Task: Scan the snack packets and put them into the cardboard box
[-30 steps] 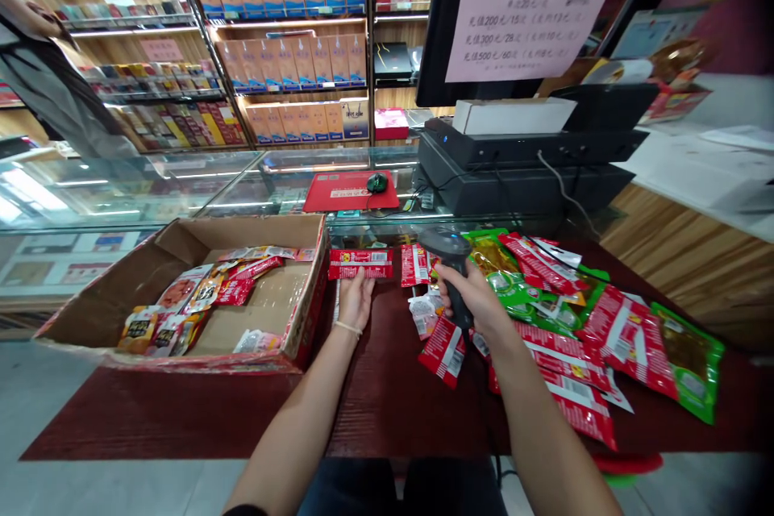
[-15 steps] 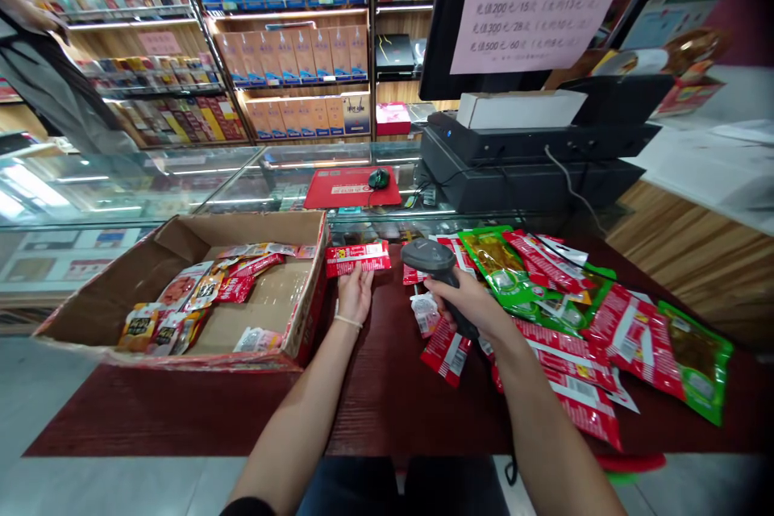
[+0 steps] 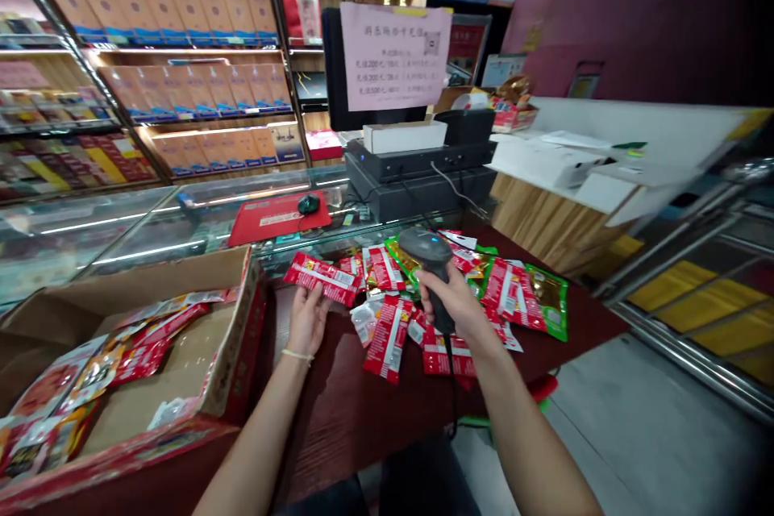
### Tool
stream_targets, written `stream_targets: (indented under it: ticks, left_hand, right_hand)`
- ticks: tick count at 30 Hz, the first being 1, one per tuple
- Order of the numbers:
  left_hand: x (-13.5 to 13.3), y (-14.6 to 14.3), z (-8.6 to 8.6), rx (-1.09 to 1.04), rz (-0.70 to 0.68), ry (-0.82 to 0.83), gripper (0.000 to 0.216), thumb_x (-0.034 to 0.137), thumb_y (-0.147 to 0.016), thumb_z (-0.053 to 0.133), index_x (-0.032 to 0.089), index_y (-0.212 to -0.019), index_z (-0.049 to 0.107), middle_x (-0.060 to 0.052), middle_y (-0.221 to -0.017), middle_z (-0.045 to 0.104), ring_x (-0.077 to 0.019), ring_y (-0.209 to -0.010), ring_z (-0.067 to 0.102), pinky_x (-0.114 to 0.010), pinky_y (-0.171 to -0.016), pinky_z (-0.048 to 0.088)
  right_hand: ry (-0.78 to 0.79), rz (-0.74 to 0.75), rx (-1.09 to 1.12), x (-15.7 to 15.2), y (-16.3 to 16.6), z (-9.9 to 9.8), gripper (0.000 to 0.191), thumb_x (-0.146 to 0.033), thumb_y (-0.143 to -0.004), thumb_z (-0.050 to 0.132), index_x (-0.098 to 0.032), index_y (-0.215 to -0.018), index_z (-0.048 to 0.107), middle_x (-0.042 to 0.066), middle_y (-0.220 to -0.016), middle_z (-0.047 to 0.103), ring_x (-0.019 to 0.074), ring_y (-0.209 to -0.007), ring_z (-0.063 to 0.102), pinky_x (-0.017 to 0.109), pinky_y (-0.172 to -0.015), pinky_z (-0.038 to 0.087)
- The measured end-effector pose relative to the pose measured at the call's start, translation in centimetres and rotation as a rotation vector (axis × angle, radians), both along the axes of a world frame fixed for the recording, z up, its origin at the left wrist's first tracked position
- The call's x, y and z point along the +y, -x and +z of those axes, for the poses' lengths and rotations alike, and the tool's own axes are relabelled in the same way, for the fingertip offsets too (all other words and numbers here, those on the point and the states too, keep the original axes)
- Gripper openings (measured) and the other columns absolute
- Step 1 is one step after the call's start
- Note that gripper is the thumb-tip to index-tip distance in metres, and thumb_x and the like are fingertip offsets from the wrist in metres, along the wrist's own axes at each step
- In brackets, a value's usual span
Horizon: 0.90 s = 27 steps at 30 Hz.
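My left hand (image 3: pixel 307 320) grips the lower edge of a red snack packet (image 3: pixel 320 277), its barcode side facing up, beside the cardboard box. A dark handheld barcode scanner (image 3: pixel 428 250) is in my right hand (image 3: pixel 453 300), fingers wrapped round its handle, its head tilted toward the left. Under and around the scanner lies a pile of packets, among them a red packet (image 3: pixel 389 339) with a white stripe and a green-edged packet (image 3: pixel 553 302). A small clear-and-white packet (image 3: pixel 366 319) lies between my hands.
An open cardboard box (image 3: pixel 233 355) with several snack packets stands at the left. Behind are a glass counter (image 3: pixel 199 197), a red mouse pad (image 3: pixel 260 219) with a mouse (image 3: pixel 308 204), and a monitor (image 3: pixel 335 89) above a black cash drawer (image 3: pixel 393 189). Metal railings (image 3: pixel 683 339) run along the right.
The view has swung right. My left hand has carried the red packet nearer the pile and the scanner, and the packet is now tilted. The scanner stays in my right hand.
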State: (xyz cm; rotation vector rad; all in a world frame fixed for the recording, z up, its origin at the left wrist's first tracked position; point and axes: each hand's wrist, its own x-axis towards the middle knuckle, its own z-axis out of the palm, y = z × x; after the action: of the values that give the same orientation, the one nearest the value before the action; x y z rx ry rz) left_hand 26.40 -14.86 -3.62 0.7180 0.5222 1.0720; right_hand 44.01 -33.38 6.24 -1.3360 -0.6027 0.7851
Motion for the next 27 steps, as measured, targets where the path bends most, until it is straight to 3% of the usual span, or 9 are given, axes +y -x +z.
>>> stream_targets:
  ticks: [5,9,14,19,27]
  left_hand:
    - [-2.4,-6.1,3.5,0.153,-0.157,-0.079,0.032,0.027,-0.068,0.079,0.015,-0.093,0.063,-0.005,-0.089,0.070,-0.0137,-0.072,0.066,-0.026,-0.066,0.055]
    - [-3.6,-12.0,5.1,0.290,-0.268,-0.009,0.039,0.022,-0.067,0.080,0.016,-0.099,0.059,-0.004,-0.077,0.068,-0.0143,-0.059,0.065,-0.029,-0.060,0.055]
    - [-4.2,-17.4,6.0,0.289,-0.298,0.106,0.045,0.009,-0.064,0.080,0.017,-0.101,0.055,-0.002,-0.071,0.066,-0.0132,-0.060,0.066,-0.035,-0.072,0.058]
    - [-4.5,-19.4,6.1,0.358,-0.325,0.044,0.029,0.000,-0.066,0.071,0.014,-0.089,0.061,-0.004,-0.068,0.068,-0.0141,-0.063,0.067,-0.037,-0.081,0.057]
    - [-3.9,-19.0,5.7,0.412,-0.359,-0.080,0.021,-0.002,-0.058,0.070,0.013,-0.072,0.071,-0.005,-0.065,0.068,-0.0155,-0.060,0.064,-0.034,-0.076,0.054]
  right_hand:
    - [-0.052,-0.129,0.004,-4.4,-3.7,0.6,0.041,-0.047,-0.072,0.075,-0.026,-0.088,0.044,-0.010,-0.058,0.054,0.0086,-0.039,0.047,0.019,-0.033,0.041]
    - [-0.064,-0.184,0.008,-6.9,-5.7,1.0,0.041,-0.047,-0.072,0.075,-0.026,-0.088,0.044,-0.010,-0.059,0.054,0.0085,-0.040,0.048,0.019,-0.033,0.041]
    - [-0.059,-0.244,0.021,-9.0,-7.2,1.2,0.041,-0.047,-0.071,0.076,-0.024,-0.082,0.044,-0.008,-0.056,0.054,0.0082,-0.038,0.046,0.019,-0.033,0.040]
    - [-0.117,-0.215,0.023,-10.0,-8.3,0.8,0.037,-0.045,-0.075,0.074,-0.024,-0.082,0.045,-0.007,-0.058,0.054,0.0088,-0.040,0.047,0.020,-0.033,0.041]
    - [-0.105,-0.212,0.053,-8.8,-7.3,1.1,0.038,-0.042,-0.073,0.076,-0.025,-0.086,0.044,-0.009,-0.057,0.052,0.0082,-0.039,0.046,0.018,-0.032,0.038]
